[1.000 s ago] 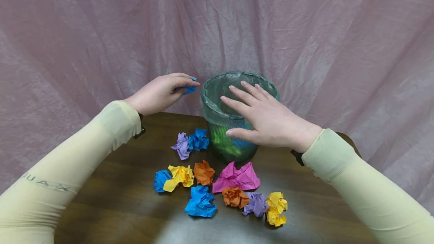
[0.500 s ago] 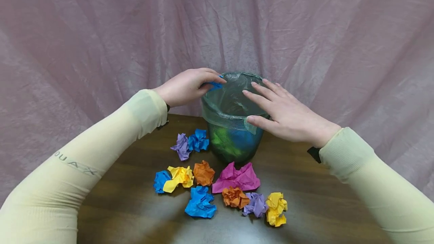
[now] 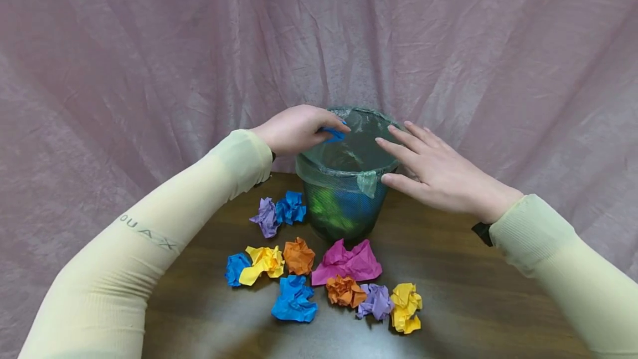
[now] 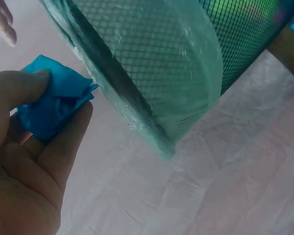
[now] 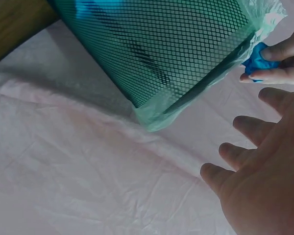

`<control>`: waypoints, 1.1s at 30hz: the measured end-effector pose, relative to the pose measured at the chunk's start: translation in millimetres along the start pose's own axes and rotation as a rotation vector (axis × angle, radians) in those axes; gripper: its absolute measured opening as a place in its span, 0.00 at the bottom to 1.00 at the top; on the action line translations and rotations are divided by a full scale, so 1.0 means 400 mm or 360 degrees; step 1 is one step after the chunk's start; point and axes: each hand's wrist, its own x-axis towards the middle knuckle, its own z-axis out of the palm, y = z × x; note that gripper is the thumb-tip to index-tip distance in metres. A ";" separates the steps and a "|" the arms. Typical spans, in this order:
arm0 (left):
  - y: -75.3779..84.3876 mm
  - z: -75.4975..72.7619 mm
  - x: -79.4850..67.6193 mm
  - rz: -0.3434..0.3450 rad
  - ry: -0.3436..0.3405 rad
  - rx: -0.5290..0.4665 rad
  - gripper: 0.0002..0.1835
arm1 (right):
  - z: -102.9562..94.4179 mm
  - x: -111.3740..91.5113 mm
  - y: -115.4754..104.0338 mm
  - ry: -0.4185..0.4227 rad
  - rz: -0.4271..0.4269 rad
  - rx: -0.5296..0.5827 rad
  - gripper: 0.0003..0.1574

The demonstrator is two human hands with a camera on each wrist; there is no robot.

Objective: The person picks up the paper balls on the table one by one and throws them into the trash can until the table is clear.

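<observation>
My left hand [image 3: 302, 129] pinches a crumpled blue paper ball [image 4: 59, 95] between thumb and fingers, over the left side of the bin's mouth. The mesh waste bin [image 3: 344, 204] stands upright with a thin green bag [image 3: 368, 183] folded over its rim. Green and blue shapes show through its mesh. On the right side of the rim, my right hand [image 3: 438, 168] hovers with spread, straight fingers and holds nothing. In the right wrist view the blue ball appears above the rim, in the left hand's grip.
In front of the bin, crumpled papers lie on the wooden table [image 3: 473, 292]: a pink one [image 3: 349, 262], an orange one [image 3: 299, 255], a yellow one [image 3: 407, 307], a blue one [image 3: 294, 299], a purple one [image 3: 266, 218] and several others. A pink curtain [image 3: 199, 43] hangs behind.
My left hand has moved right with the blue paper ball, from beside the bin to over its mouth. My right hand has drawn back to the right. The papers on the table stay put.
</observation>
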 end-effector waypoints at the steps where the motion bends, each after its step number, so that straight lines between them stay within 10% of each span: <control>1: 0.001 0.001 0.006 -0.0006 -0.0011 0.0004 0.20 | 0.002 -0.004 0.002 0.0001 0.0001 -0.0002 0.46; 12: -0.014 0.029 0.061 -0.0137 -0.0178 0.0105 0.22 | 0.024 -0.022 0.006 0.0025 -0.0014 -0.0028 0.46; 33: -0.027 0.045 0.061 -0.0210 -0.0150 0.0287 0.27 | 0.044 -0.036 -0.001 0.0023 0.0005 -0.0033 0.46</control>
